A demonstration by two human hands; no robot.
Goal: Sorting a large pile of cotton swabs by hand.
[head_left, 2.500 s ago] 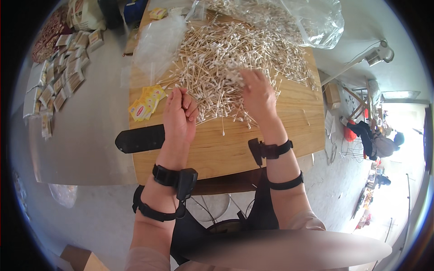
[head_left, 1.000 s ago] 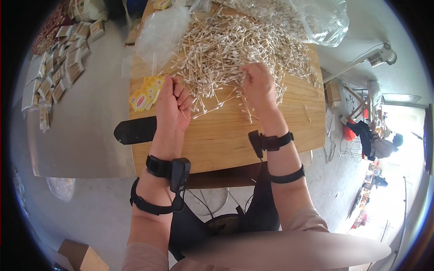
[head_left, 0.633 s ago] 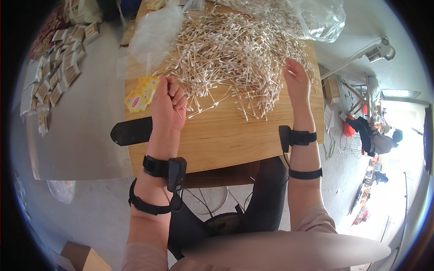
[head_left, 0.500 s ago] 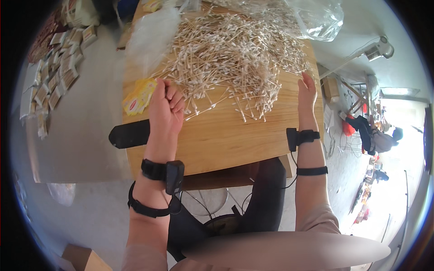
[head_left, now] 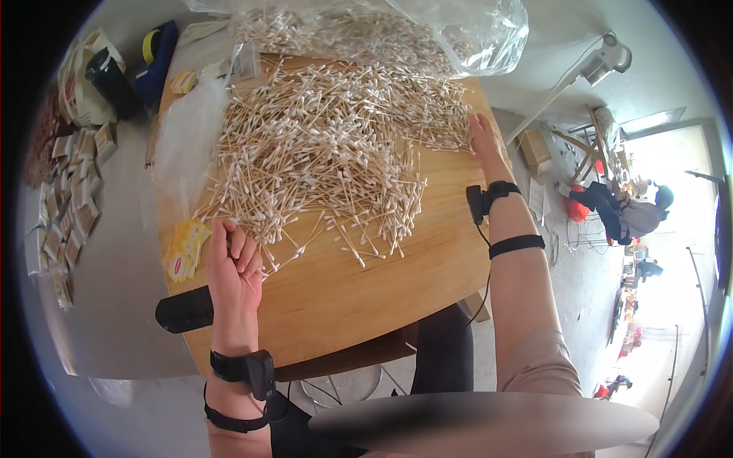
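A wide pile of cotton swabs (head_left: 328,137) with white tips and wooden sticks covers much of the wooden table (head_left: 366,294). At its near left edge, my left hand (head_left: 235,263) is closed with the fingers curled in; a thin stick shows by the palm, but what the fingers hold is too small to make out. Yellow printed packets (head_left: 183,252) lie just left of that hand. My right hand (head_left: 486,141) reaches along the pile's right side, its fingers stretched out and the palm side against the outer swabs. Both forearms wear black straps with small devices.
A clear plastic bag (head_left: 481,34) and more swabs under plastic lie at the far edge. Plastic film (head_left: 187,145) rests on the left, above a black flat piece (head_left: 183,309) jutting over the edge. Small packs (head_left: 72,206) are heaped at left. Another person (head_left: 637,221) sits far right.
The view has tilted, so the table sits lower and further left in it. My right hand has moved farther forward along the pile's edge. My left hand stays beside the yellow packets.
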